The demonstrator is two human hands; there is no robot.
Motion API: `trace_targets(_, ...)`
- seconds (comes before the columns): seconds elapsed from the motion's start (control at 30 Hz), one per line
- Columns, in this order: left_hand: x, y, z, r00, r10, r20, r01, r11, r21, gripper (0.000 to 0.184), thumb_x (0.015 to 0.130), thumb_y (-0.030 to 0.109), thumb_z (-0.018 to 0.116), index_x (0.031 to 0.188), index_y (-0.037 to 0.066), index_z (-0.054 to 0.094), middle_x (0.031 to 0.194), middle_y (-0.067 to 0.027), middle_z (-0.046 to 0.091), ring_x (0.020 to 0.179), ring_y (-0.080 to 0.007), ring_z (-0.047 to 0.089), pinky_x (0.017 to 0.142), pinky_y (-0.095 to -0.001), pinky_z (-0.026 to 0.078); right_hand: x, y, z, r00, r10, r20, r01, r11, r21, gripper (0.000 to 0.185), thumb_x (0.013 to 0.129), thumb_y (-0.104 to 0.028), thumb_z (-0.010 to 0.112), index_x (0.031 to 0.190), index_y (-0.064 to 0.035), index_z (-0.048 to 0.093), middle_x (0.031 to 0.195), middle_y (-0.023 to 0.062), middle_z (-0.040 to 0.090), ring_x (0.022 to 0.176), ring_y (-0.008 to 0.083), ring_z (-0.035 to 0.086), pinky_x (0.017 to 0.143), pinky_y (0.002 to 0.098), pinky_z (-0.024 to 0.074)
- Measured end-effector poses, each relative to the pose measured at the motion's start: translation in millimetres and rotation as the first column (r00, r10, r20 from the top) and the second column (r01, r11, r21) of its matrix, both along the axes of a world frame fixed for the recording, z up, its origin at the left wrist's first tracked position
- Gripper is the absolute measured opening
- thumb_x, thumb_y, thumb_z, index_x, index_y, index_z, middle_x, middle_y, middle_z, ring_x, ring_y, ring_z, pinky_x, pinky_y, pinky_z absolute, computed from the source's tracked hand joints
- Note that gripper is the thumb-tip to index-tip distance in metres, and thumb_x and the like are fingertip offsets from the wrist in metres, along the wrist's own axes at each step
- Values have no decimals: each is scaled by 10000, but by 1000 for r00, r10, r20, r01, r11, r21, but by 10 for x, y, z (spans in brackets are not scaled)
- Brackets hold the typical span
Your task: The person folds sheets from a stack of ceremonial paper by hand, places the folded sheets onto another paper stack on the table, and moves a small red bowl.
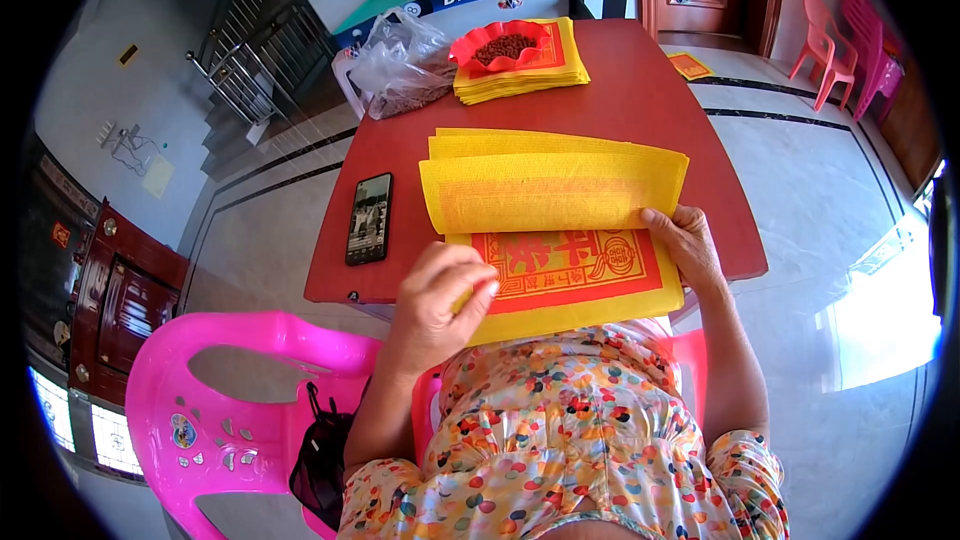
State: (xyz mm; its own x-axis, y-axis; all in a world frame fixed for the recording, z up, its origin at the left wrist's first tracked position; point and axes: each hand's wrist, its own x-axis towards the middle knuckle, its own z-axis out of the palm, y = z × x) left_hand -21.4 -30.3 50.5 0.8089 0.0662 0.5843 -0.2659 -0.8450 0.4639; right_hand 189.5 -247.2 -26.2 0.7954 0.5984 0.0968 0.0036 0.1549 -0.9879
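My right hand (688, 240) is closed on the right edge of the yellow paper sheets (550, 190), its thumb on top. Those sheets are curved and lifted, their far ends fanned apart. Beneath them, a yellow sheet with a red printed panel (575, 270) hangs over the table's near edge by my lap. My left hand (440, 295) is at the left side of this printed sheet, fingers curled and pinched together; whatever is between the fingertips, if anything, is hidden. To its left, a black phone (369, 219) with a lit screen lies on the table.
Farther back on the red table (650, 70) are a stack of yellow paper (560, 70), a red scalloped dish (462, 48) of small brown pieces and a clear plastic bag (400, 55). A billiards table (420, 5) stands behind. A pink chair (220, 340) with a black bag (325, 455) is at left.
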Motion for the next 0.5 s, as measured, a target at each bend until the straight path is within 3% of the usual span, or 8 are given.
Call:
trace_targets(0.03,12,-1,-21,1000,0,0,0,1000,-1,147,709,32,704,836,-9,641,864,-89,582,829,-218,564,705,-316,458,-3,0,3,1000,-2,0,2,1000,-2,309,857,-299,622,980,-18,655,828,89,680,660,108,651,599,241,537)
trace_targets(0.13,27,17,-79,950,-153,-271,187,977,105,262,678,103,743,904,10,648,920,-96,581,866,-251,564,751,-340,466,-11,1,13,1000,-7,8,7,1000,-7,324,856,-318,616,979,-21,657,829,103,680,659,118,659,597,245,541)
trace_targets(0.23,15,17,-96,906,-172,-387,230,967,111,321,677,135,743,961,24,644,988,-105,572,927,-263,556,803,-349,459,0,2,2,1000,-8,8,8,1000,-7,333,852,-320,623,979,-14,656,823,101,680,657,114,656,593,243,538)
trace_targets(0.5,34,40,-133,869,-162,-468,255,957,142,387,668,169,748,1011,28,635,1046,-111,555,997,-265,531,869,-354,432,17,0,-20,1000,-7,22,8,1000,-17,344,849,-326,628,971,-6,650,806,96,679,648,105,649,585,238,532)
